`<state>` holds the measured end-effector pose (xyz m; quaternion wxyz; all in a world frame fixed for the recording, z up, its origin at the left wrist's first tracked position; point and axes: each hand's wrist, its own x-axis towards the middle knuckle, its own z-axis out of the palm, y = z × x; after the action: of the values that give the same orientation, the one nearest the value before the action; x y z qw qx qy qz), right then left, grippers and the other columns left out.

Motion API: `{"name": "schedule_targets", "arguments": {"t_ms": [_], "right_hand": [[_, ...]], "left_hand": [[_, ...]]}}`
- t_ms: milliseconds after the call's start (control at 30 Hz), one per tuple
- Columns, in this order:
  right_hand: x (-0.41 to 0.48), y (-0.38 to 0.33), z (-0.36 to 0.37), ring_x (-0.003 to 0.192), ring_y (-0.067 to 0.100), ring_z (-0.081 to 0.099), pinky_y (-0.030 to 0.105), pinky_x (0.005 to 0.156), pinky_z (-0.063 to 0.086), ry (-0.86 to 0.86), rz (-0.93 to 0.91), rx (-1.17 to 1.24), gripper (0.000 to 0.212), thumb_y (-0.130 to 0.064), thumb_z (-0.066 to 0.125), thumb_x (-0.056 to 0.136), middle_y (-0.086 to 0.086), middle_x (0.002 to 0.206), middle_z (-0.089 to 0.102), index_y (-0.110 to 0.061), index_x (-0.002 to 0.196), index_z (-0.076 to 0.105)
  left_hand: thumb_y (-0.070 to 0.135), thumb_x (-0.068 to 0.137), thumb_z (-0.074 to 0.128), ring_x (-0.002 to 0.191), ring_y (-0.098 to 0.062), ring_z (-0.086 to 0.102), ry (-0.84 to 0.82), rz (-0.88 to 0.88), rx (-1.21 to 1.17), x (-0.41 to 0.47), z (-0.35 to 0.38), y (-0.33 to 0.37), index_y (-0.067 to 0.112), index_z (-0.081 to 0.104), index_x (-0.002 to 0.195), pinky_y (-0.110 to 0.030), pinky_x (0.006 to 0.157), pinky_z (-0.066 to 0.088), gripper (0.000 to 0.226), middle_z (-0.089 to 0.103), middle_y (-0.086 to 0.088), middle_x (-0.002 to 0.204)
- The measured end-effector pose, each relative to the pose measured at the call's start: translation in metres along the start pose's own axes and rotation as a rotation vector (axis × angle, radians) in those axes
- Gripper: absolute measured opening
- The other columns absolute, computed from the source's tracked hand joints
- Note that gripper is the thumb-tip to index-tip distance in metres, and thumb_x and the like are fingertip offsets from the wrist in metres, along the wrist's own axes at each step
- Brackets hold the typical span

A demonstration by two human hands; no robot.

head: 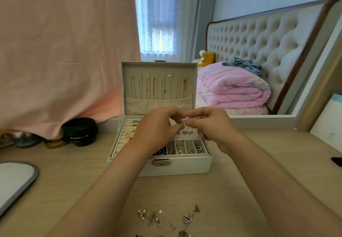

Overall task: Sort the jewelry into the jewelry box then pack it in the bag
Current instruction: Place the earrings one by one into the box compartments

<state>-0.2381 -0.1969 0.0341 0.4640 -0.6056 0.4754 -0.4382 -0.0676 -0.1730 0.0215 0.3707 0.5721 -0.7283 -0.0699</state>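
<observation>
On wooden desk (240, 162) near bed (259, 38) stands jewelry box (181, 166).

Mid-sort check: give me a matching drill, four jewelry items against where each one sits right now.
Items:
1. small silver piece
2. necklaces
3. gold bow
4. loose jewelry

Places:
A. on the table, in front of the jewelry box
B. hanging inside the open lid
C. pinched between the left hand and the right hand
D. on the ring rolls, at the left of the box

Pairs: 1-C, 2-B, 3-D, 4-A
</observation>
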Motion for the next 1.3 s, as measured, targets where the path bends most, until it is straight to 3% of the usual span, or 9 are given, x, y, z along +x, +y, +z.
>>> {"name": "schedule_targets", "arguments": {"t_ms": [300, 367, 533, 800, 933, 1133, 1300], "right_hand": [[0.001, -0.002, -0.007, 0.044, 0.01, 0.049, 0.019, 0.04, 0.035, -0.081, -0.002, -0.103, 0.017, -0.02, 0.082, 0.08, -0.005, 0.069, 0.072, -0.018, 0.097, 0.076], [0.0, -0.001, -0.008, 0.043, 0.01, 0.047, 0.018, 0.04, 0.034, -0.096, -0.012, -0.07, 0.019, -0.014, 0.082, 0.08, -0.007, 0.06, 0.067, -0.015, 0.098, 0.076], [0.004, 0.001, -0.011, 0.045, 0.008, 0.047, 0.018, 0.04, 0.032, -0.106, 0.031, -0.037, 0.023, -0.005, 0.08, 0.081, -0.006, 0.06, 0.065, -0.013, 0.103, 0.075], [0.007, 0.005, -0.014, 0.048, 0.006, 0.049, 0.02, 0.042, 0.034, -0.119, 0.025, -0.083, 0.016, -0.005, 0.074, 0.087, -0.007, 0.059, 0.064, -0.015, 0.099, 0.077], [0.007, 0.003, -0.014, 0.049, 0.008, 0.051, 0.02, 0.04, 0.034, -0.112, 0.034, -0.099, 0.012, -0.006, 0.072, 0.089, -0.004, 0.069, 0.07, -0.015, 0.096, 0.078], [0.006, 0.005, -0.01, 0.043, 0.008, 0.049, 0.018, 0.038, 0.031, -0.061, 0.022, -0.133, 0.008, -0.008, 0.076, 0.085, -0.001, 0.067, 0.07, -0.013, 0.091, 0.078], [0.004, 0.002, -0.011, 0.04, 0.002, 0.048, 0.013, 0.039, 0.035, -0.002, -0.032, -0.112, 0.006, -0.009, 0.077, 0.085, -0.008, 0.064, 0.07, -0.013, 0.089, 0.077]], "left_hand": [[0.036, 0.087, 0.075, 0.073, 0.0, 0.06, -0.004, 0.036, -0.055, -0.002, 0.001, 0.0, 0.039, 0.075, 0.101, -0.029, 0.069, 0.054, 0.014, 0.07, 0.025, 0.088], [0.034, 0.085, 0.076, 0.073, -0.001, 0.061, -0.004, 0.055, -0.058, -0.002, 0.001, 0.002, 0.04, 0.072, 0.103, -0.033, 0.07, 0.056, 0.019, 0.07, 0.026, 0.087], [0.026, 0.08, 0.082, 0.074, -0.002, 0.062, -0.004, 0.012, -0.068, -0.001, -0.001, -0.004, 0.04, 0.067, 0.106, -0.038, 0.076, 0.057, 0.032, 0.07, 0.024, 0.087], [0.035, 0.088, 0.074, 0.077, 0.002, 0.062, -0.003, 0.007, -0.018, 0.0, 0.0, -0.008, 0.039, 0.073, 0.097, -0.031, 0.076, 0.056, 0.01, 0.067, 0.026, 0.084], [0.04, 0.088, 0.073, 0.079, 0.004, 0.06, 0.02, -0.049, 0.023, 0.003, -0.001, -0.015, 0.039, 0.07, 0.099, -0.036, 0.079, 0.056, 0.011, 0.066, 0.025, 0.083], [0.037, 0.088, 0.073, 0.086, 0.005, 0.057, -0.048, -0.127, 0.062, 0.008, 0.001, -0.019, 0.037, 0.073, 0.092, -0.042, 0.095, 0.052, 0.004, 0.067, 0.022, 0.087], [0.044, 0.089, 0.07, 0.095, -0.006, 0.059, -0.089, -0.158, 0.086, 0.011, 0.001, -0.018, 0.036, 0.076, 0.091, -0.048, 0.103, 0.044, 0.01, 0.07, 0.02, 0.09]]}}
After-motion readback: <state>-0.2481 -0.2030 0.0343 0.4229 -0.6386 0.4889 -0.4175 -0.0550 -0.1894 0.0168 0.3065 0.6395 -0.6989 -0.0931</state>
